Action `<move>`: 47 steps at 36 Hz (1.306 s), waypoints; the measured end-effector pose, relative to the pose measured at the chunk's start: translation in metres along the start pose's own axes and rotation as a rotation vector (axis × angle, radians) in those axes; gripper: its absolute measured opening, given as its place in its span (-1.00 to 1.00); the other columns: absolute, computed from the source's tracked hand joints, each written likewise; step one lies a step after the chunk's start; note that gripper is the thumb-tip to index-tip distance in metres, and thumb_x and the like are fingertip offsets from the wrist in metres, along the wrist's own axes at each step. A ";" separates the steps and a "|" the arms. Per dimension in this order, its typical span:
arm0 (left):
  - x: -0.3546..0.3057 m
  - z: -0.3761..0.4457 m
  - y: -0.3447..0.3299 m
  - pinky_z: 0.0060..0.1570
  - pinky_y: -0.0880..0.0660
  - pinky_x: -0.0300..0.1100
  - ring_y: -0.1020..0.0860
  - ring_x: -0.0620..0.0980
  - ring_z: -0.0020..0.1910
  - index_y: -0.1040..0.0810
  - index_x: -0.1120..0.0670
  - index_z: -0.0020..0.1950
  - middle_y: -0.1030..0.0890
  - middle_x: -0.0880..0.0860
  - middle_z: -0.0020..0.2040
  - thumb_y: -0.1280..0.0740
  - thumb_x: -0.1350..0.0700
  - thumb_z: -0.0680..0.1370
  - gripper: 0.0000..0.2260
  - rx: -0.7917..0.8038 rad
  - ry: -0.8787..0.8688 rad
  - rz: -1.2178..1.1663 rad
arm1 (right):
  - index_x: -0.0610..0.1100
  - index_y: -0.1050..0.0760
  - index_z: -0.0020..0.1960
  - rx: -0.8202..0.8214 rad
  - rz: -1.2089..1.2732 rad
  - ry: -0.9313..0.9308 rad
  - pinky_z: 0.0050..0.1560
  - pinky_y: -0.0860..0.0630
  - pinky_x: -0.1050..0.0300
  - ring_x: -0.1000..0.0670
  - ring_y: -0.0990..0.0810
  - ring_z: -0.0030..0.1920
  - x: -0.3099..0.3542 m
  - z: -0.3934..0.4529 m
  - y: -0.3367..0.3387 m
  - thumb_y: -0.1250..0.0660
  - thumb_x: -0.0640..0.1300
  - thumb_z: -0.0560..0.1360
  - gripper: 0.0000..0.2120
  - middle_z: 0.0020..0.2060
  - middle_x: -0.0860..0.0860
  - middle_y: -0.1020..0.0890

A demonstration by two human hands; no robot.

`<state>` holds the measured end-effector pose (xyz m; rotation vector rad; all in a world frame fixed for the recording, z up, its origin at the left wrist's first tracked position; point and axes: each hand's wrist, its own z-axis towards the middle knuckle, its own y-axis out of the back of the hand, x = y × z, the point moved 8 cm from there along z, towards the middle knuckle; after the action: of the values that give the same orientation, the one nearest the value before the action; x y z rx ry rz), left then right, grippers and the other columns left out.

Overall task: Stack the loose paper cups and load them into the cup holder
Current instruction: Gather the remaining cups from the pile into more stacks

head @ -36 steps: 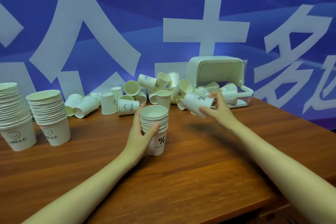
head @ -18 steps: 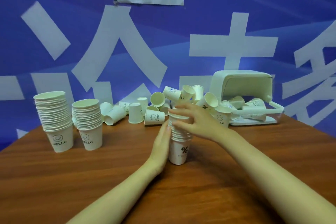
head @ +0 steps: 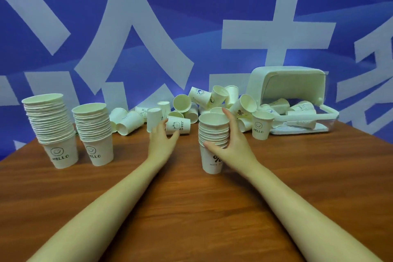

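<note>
A short stack of white paper cups (head: 212, 134) with a "%" print stands upright in the middle of the wooden table (head: 191, 208). My right hand (head: 231, 144) is wrapped around its right side. My left hand (head: 162, 141) reaches to a "Bear" cup (head: 178, 126) lying on its side and grips it between thumb and fingers. Behind them lies a heap of loose cups (head: 212, 102). The white cup holder (head: 291, 89) lies tipped at the back right, with several cups in its clear lid (head: 325, 117).
Two tall "HELLO" cup stacks (head: 51, 127) (head: 94, 132) stand at the left of the table. A single upright "HELLO" cup (head: 260, 124) stands right of the held stack. A blue banner wall (head: 191, 27) closes off the back.
My right hand set its cup on the stack and now grips the stack's side. My left hand let go of the stack and moved left onto the "Bear" cup.
</note>
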<state>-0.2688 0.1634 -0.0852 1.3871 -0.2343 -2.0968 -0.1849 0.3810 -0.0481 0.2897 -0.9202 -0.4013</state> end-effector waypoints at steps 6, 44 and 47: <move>-0.001 0.043 -0.023 0.39 -0.26 0.05 -0.17 0.05 0.49 -0.20 -0.03 0.53 -0.21 0.06 0.51 -0.38 0.04 0.51 -0.36 0.224 -0.272 0.384 | 0.20 -0.08 0.49 -0.052 -0.065 -0.027 0.37 -0.41 0.00 0.12 -0.39 0.39 -0.018 0.008 0.017 -0.50 0.17 0.32 -0.12 0.41 0.13 -0.39; -0.161 -0.007 0.092 -0.11 -0.46 -0.28 -0.54 -0.16 -0.02 -0.53 -0.18 0.19 -0.54 -0.09 0.08 -0.25 -0.09 0.44 -0.68 0.303 -0.258 -0.340 | 0.10 -0.03 0.55 0.084 0.228 0.025 0.25 -0.27 0.50 0.48 -0.28 0.31 0.017 -0.020 -0.015 -0.35 0.04 0.45 -0.23 0.29 0.52 -0.28; -0.185 -0.025 0.074 0.13 -0.45 -0.21 -0.47 -0.12 0.18 -0.44 -0.21 0.30 -0.49 -0.09 0.21 -0.24 -0.06 0.49 -0.63 0.504 -0.354 -0.005 | 0.08 -0.10 0.54 0.100 0.258 0.023 0.29 -0.34 0.38 0.35 -0.37 0.34 0.022 -0.024 -0.019 -0.37 0.11 0.43 -0.23 0.31 0.40 -0.41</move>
<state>-0.1681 0.2146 0.0809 1.2595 -0.9584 -2.3779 -0.1572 0.3557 -0.0541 0.2620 -0.9432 -0.1147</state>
